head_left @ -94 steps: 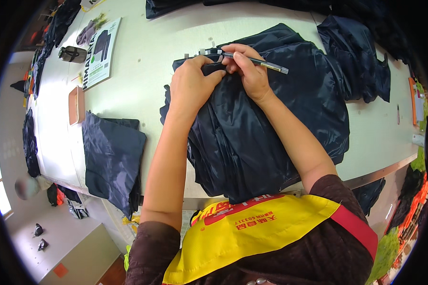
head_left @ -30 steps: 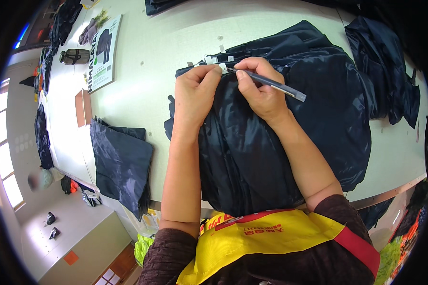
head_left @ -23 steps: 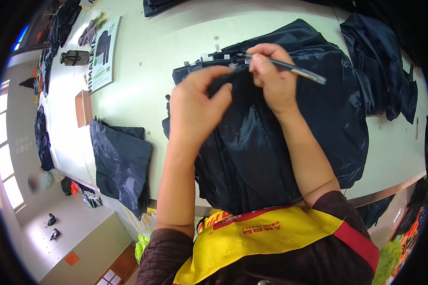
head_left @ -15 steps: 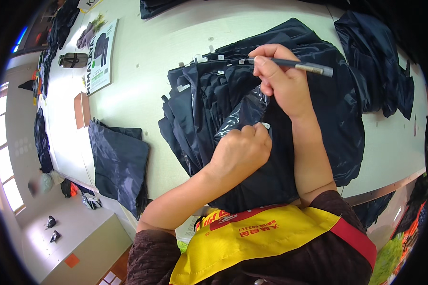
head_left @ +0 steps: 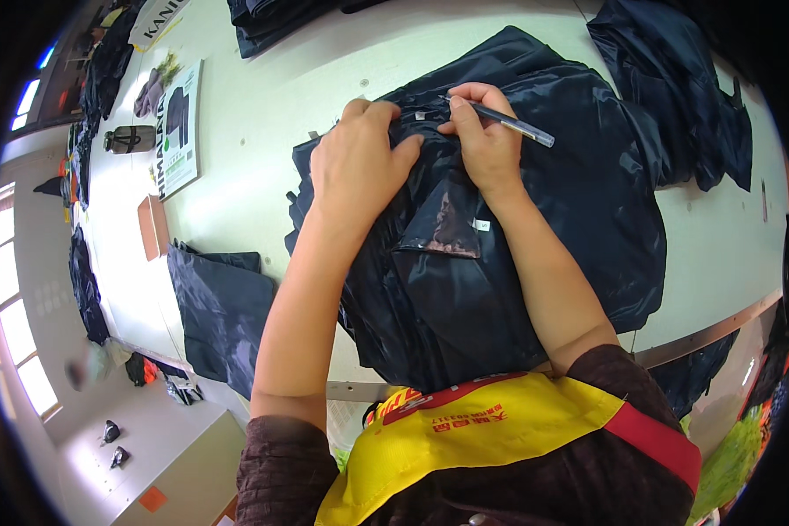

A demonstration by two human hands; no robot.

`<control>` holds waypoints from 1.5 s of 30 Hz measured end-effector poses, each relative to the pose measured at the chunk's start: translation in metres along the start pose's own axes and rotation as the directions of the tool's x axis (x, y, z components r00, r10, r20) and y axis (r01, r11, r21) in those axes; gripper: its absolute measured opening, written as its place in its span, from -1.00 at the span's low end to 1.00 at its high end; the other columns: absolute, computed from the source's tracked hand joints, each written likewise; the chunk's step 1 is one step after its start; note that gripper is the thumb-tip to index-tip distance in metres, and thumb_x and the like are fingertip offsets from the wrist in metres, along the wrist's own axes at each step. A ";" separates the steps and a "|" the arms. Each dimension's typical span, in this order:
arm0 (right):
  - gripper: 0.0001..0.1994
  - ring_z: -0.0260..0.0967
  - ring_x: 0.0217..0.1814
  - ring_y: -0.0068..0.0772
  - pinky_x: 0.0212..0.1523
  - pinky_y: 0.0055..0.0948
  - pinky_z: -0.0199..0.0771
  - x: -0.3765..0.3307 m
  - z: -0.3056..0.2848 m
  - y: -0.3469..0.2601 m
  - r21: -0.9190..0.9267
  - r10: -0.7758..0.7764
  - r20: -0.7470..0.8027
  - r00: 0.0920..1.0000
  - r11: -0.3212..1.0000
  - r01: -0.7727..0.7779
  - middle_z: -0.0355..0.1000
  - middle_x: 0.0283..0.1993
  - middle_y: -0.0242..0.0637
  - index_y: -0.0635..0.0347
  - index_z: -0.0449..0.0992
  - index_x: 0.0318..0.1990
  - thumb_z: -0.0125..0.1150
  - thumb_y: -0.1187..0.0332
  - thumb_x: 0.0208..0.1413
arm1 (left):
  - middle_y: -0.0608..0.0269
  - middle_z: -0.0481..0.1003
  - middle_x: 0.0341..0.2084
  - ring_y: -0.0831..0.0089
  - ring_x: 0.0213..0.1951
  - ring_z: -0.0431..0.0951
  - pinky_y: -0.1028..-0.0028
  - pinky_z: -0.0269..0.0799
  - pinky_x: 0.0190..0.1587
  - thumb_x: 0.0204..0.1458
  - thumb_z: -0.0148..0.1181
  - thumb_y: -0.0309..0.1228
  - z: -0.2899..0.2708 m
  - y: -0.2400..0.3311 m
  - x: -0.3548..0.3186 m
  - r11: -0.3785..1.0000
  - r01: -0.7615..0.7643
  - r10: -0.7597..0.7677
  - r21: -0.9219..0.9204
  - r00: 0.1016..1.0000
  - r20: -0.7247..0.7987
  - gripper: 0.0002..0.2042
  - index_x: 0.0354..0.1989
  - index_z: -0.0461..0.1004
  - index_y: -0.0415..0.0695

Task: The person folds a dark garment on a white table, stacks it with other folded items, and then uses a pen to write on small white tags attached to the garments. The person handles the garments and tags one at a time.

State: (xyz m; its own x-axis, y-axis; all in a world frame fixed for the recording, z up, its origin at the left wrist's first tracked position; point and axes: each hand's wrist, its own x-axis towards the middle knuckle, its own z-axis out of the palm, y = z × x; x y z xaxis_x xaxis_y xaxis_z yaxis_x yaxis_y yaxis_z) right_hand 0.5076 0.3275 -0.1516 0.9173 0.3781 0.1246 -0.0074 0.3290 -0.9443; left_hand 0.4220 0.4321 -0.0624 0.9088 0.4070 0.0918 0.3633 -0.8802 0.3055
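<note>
Partly hiding the dark garments (head_left: 579,193), the left hand (head_left: 357,167) curls half-open, right hand (head_left: 489,153) gripping a pen (head_left: 528,129) — folded cloth (head_left: 223,307) nearby.

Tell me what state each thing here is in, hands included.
Left hand: thumb apart from fingers, over the cloth.
Right hand: closed around the pen.
Pen: held slanted, above the cloth.
Dark cloth pile: layered, rumpled.
White tag: uncovered, on the pile.
Left-side cloth: lying fairly flat, layered.
Far-right cloth: crumpled.
Yellow apron: worn.
</note>
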 end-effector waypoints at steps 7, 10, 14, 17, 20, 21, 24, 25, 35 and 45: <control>-0.85 0.42 -0.49 -0.61 -0.46 -0.66 0.43 -0.002 -0.005 0.002 -0.012 -0.028 0.004 1.000 1.000 0.028 0.43 -0.41 -0.34 0.29 0.41 -0.25 0.12 0.40 0.09 | 0.04 0.54 -0.45 0.29 -0.36 0.56 0.44 0.42 -0.23 -0.19 0.24 -0.28 0.013 -0.008 0.040 0.974 0.156 -0.109 -0.163 0.958 0.265 -0.66 -0.28 0.56 -0.28; -0.86 0.40 -0.50 -0.62 -0.47 -0.65 0.39 -0.002 -0.005 0.001 -0.049 -0.050 0.007 0.999 0.998 0.050 0.43 -0.46 -0.35 0.28 0.41 -0.26 0.12 0.41 0.07 | 0.07 0.54 -0.48 0.33 -0.40 0.55 0.45 0.42 -0.25 -0.13 0.20 -0.30 0.019 -0.009 0.048 0.955 0.182 -0.113 -0.233 0.953 0.280 -0.70 -0.31 0.57 -0.29; -0.87 0.33 -0.54 -0.64 -0.50 -0.63 0.32 -0.005 -0.005 0.004 -0.118 -0.112 0.022 0.993 0.986 0.114 0.41 -0.52 -0.36 0.28 0.42 -0.30 0.13 0.41 0.04 | 0.15 0.51 -0.56 0.42 -0.47 0.50 0.48 0.40 -0.30 -0.07 0.15 -0.32 0.027 -0.014 0.044 0.937 0.210 -0.134 -0.278 0.954 0.269 -0.73 -0.34 0.56 -0.31; -0.87 0.28 -0.56 -0.63 -0.51 -0.61 0.28 -0.003 -0.005 0.006 -0.152 -0.122 0.038 0.992 0.980 0.126 0.40 -0.54 -0.35 0.28 0.43 -0.33 0.13 0.40 0.03 | 0.24 0.48 -0.58 0.51 -0.50 0.44 0.53 0.37 -0.35 -0.02 0.13 -0.31 0.031 -0.023 0.046 0.890 0.257 -0.148 -0.376 0.944 0.294 -0.74 -0.35 0.56 -0.31; -0.87 0.27 -0.57 -0.61 -0.52 -0.60 0.27 -0.003 -0.005 0.004 -0.207 -0.107 0.077 0.991 0.971 0.121 0.40 -0.54 -0.35 0.28 0.44 -0.33 0.13 0.40 0.03 | 0.30 0.46 -0.59 0.59 -0.51 0.39 0.56 0.34 -0.39 0.01 0.12 -0.30 0.035 -0.029 0.046 0.853 0.282 -0.145 -0.440 0.936 0.319 -0.73 -0.36 0.55 -0.32; -0.87 0.27 -0.57 -0.61 -0.52 -0.60 0.27 -0.003 -0.005 0.003 -0.229 -0.104 0.094 0.990 0.966 0.123 0.40 -0.54 -0.35 0.28 0.45 -0.33 0.13 0.40 0.03 | 0.32 0.45 -0.59 0.61 -0.51 0.37 0.57 0.33 -0.40 0.01 0.12 -0.30 0.036 -0.030 0.046 0.846 0.284 -0.142 -0.450 0.935 0.324 -0.73 -0.37 0.55 -0.32; -0.87 0.29 -0.56 -0.58 -0.51 -0.59 0.29 -0.003 -0.005 0.001 -0.236 -0.093 0.121 0.988 0.964 0.120 0.41 -0.54 -0.33 0.28 0.46 -0.33 0.13 0.40 0.02 | 0.34 0.44 -0.61 0.62 -0.52 0.36 0.58 0.31 -0.42 0.01 0.12 -0.30 0.035 -0.027 0.046 0.835 0.318 -0.177 -0.450 0.928 0.327 -0.73 -0.38 0.55 -0.31; -0.88 0.30 -0.56 -0.57 -0.50 -0.58 0.30 -0.003 -0.005 0.001 -0.244 -0.095 0.122 0.988 0.962 0.123 0.41 -0.54 -0.32 0.28 0.46 -0.33 0.13 0.40 0.02 | 0.34 0.43 -0.62 0.62 -0.53 0.35 0.59 0.30 -0.43 0.01 0.12 -0.30 0.035 -0.027 0.046 0.837 0.311 -0.172 -0.451 0.931 0.322 -0.73 -0.38 0.55 -0.31; -0.88 0.34 -0.54 -0.51 -0.48 -0.55 0.33 -0.002 -0.003 0.002 -0.307 -0.140 0.132 0.981 0.936 0.174 0.42 -0.52 -0.28 0.27 0.45 -0.34 0.13 0.41 0.02 | 0.37 0.40 -0.65 0.63 -0.57 0.31 0.58 0.27 -0.48 0.01 0.12 -0.29 0.035 -0.025 0.045 0.827 0.326 -0.191 -0.458 0.929 0.316 -0.73 -0.40 0.55 -0.30; -0.90 0.29 -0.55 -0.60 -0.51 -0.58 0.29 0.000 -0.005 0.008 -0.342 -0.141 0.131 0.981 0.922 0.179 0.40 -0.54 -0.33 0.27 0.45 -0.35 0.12 0.42 0.03 | 0.36 0.41 -0.64 0.63 -0.57 0.33 0.60 0.29 -0.46 0.01 0.13 -0.28 0.036 -0.026 0.046 0.835 0.316 -0.181 -0.450 0.931 0.318 -0.72 -0.38 0.56 -0.30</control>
State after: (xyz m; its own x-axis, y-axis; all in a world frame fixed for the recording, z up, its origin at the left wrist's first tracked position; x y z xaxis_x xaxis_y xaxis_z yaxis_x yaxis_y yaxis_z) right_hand 0.5092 0.3254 -0.1604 0.8489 0.4382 0.2956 0.2933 0.0749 -0.9531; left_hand 0.4614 0.4646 -0.1002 0.8454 0.4600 -0.2716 0.4983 -0.4961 0.7110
